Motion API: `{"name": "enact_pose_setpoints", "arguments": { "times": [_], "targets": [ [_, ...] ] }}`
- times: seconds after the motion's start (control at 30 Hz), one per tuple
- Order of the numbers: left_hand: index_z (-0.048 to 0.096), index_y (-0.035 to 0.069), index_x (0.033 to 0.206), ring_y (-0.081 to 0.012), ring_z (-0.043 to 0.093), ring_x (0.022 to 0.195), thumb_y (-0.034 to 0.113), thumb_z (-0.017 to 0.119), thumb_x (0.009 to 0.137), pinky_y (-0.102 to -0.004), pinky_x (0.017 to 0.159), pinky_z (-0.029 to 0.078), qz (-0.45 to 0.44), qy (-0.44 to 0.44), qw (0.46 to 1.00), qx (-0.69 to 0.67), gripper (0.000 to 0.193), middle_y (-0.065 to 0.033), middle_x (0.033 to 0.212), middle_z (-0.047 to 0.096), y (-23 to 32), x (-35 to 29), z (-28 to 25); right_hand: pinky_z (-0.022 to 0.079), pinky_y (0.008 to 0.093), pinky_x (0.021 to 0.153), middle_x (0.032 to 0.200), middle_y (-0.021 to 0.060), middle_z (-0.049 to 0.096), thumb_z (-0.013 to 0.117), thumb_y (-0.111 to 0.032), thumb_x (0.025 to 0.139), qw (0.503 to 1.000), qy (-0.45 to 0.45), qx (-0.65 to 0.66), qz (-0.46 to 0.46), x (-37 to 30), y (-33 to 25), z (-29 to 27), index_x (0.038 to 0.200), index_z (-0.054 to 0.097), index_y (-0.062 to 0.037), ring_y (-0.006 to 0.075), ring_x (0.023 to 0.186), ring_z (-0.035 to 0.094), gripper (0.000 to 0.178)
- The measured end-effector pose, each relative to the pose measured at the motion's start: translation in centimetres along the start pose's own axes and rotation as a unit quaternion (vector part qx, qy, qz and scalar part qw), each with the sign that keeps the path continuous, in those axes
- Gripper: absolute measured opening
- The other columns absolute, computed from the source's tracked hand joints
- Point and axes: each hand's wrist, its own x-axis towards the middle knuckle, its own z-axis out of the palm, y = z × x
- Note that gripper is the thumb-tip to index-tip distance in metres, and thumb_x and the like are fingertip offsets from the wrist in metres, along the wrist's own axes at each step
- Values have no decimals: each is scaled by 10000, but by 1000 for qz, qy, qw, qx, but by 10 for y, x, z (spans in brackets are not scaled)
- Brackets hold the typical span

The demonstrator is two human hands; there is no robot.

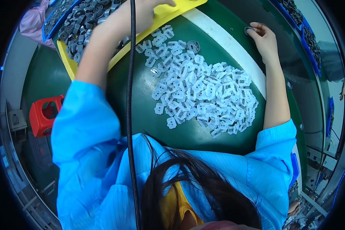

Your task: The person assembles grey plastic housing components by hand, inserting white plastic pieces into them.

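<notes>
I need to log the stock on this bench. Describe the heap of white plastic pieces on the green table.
The heap of small translucent white plastic pieces lies loose on the green table, between the person's forearms. The pieces look like flat, squarish clips with cut-out centres, piled in overlapping layers, thinning to scattered singles toward the yellow tray. One darker ring-like part sits at its upper edge. Neither hand touches the heap.

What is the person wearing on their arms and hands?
Both arms wear short, loose, bright blue sleeves with fine stripes, ending near the elbows; the forearms below are bare. The left hand and right hand show no gloves. A thin black cable hangs down in front of the left arm.
</notes>
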Motion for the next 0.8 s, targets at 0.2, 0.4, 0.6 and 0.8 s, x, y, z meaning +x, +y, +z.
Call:
{"name": "enact_pose_setpoints", "arguments": {
  "times": [0.2,0.4,0.6,0.8],
  "targets": [
    [630,73,1187,-287,527,1186,-100,567,733,-380,1059,399,52,-51,997,-19,490,-109,1256,581,-41,-17,21,498,297,809,932,79,704,669,-222,800,972,114,-130,-157,-1,-16,6,1027,691,-61,198,881,666,279],
    [671,5,960,-350,631,887,187,694,783,-390,794,507,-94,89,987,-95,255,-202,929,645,13,11,1,506,292,660,677,108,655,707,-225,788,967,-218,-6,-129,-66,-104,30,805,695,13,168,636,625,239],
    [581,-10,1152,-87,599,676,91,699,801,-215,603,482,-199,85,780,-588,384,-49,860,626,82,35,19,501,335,636,703,119,673,756,-190,743,951,-273,-3,-144,-77,-100,38,770,695,9,200,631,631,210],
    [569,-5,1147,-70,564,722,75,654,845,-201,636,459,-201,62,672,-710,324,-23,864,623,95,26,40,471,255,612,677,49,651,772,-128,721,941,-321,66,-81,-69,-98,32,783,695,-10,112,641,599,154]
  ]
}}
